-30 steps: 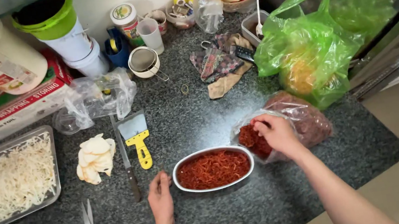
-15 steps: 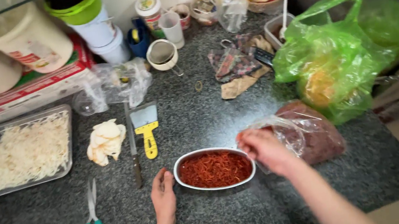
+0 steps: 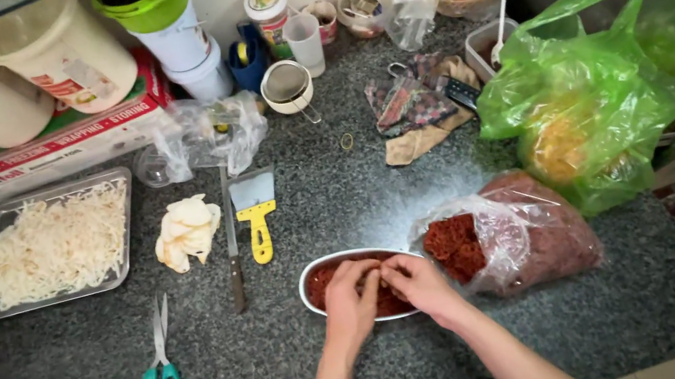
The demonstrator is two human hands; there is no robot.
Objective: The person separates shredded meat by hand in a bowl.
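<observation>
An oval metal dish [image 3: 309, 282] full of red shredded stuff sits on the dark granite counter [image 3: 339, 198] near its front edge. Both my hands rest over the dish, fingertips meeting in the red shreds: my left hand [image 3: 349, 299] on the left half, my right hand [image 3: 421, 287] on the right. Whether either hand pinches any shreds is hidden by the fingers. Just right of the dish lies a clear plastic bag [image 3: 509, 234] of the same red shreds, its mouth facing the dish.
A metal tray of pale shreds [image 3: 53, 244] at the left. Green-handled scissors [image 3: 157, 357], a knife [image 3: 229, 235], a yellow-handled scraper [image 3: 255, 212] and a crumpled cloth [image 3: 186, 231] lie left of the dish. A green plastic bag [image 3: 588, 102] at right; tubs and jars along the back.
My right hand left the bag's mouth and came to the dish. My left hand moved from the counter beside the dish onto it. The camera has shifted closer.
</observation>
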